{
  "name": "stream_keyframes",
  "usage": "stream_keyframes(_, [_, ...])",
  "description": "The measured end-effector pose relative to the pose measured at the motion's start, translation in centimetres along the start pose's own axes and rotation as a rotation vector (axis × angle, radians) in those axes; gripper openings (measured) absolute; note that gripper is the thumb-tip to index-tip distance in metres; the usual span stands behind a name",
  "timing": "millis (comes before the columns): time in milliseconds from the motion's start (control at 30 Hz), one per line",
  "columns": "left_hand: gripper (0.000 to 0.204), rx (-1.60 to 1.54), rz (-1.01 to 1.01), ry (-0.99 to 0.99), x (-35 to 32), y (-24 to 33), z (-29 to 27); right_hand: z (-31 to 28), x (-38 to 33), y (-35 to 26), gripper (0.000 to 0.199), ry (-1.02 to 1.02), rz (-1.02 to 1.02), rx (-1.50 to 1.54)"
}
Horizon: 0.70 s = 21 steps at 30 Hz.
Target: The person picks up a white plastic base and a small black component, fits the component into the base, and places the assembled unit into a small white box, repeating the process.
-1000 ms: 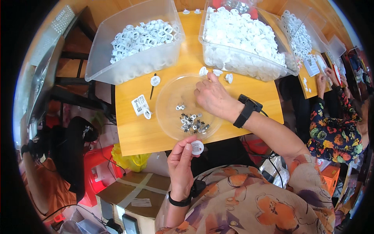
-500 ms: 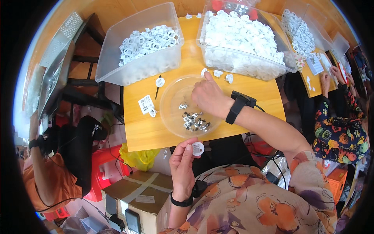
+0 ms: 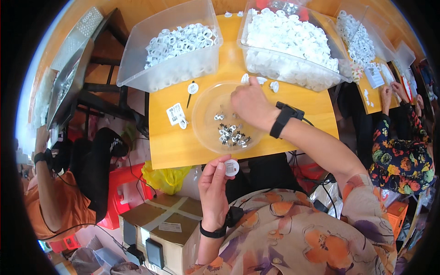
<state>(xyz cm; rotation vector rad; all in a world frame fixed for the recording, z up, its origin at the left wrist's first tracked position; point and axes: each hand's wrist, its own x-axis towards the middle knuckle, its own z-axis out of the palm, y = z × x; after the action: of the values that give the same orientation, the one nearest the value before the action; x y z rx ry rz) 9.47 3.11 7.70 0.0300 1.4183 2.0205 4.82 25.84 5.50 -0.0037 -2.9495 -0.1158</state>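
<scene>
My left hand (image 3: 214, 188) holds a round white plastic disc (image 3: 232, 168) between thumb and fingers, in front of the table's near edge. The disc's face carries a small printed patch. My right hand (image 3: 253, 104) is bent over the right side of a shallow clear bowl (image 3: 201, 134). One digit points away, close to a white plastic piece (image 3: 245, 78) behind the bowl. The other fingers curl under the palm, and what they hold, if anything, is hidden. Small black and metallic parts (image 3: 231, 135) lie in the bowl.
Behind the bowl stand two clear bins, one with white rings (image 3: 178, 43), one heaped with white pieces (image 3: 288, 41). A labelled white tag (image 3: 175, 114) and a dark stick with a white disc (image 3: 192, 88) lie left. Co-workers sit both sides. A cardboard box (image 3: 172, 220) stands below.
The whole view has shifted slightly, so the table sits higher in it. Both hands keep nearly the same places relative to the bowl, and the left still holds the disc.
</scene>
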Motion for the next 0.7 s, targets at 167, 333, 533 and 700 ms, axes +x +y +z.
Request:
stream_keyframes(167, [0.025,0.074,0.071,0.037,1.1,0.4,0.8,-5.4,-1.8,0.2,0.018,-0.166,0.274,1.034])
stream_keyframes(333, [0.025,0.264,0.257,0.09,2.6,0.3,2.7,-5.8,-4.5,-0.6,0.021,-0.277,0.264,1.515])
stream_keyframes(533, [0.02,0.344,0.333,0.117,3.0,-0.6,3.1,-5.7,-5.6,-1.3,0.02,-0.21,0.244,1.479])
stream_keyframes(700, [0.019,0.354,0.338,0.164,2.9,-0.8,3.6,-6.4,-6.3,-1.5,0.015,-0.197,0.272,1.438])
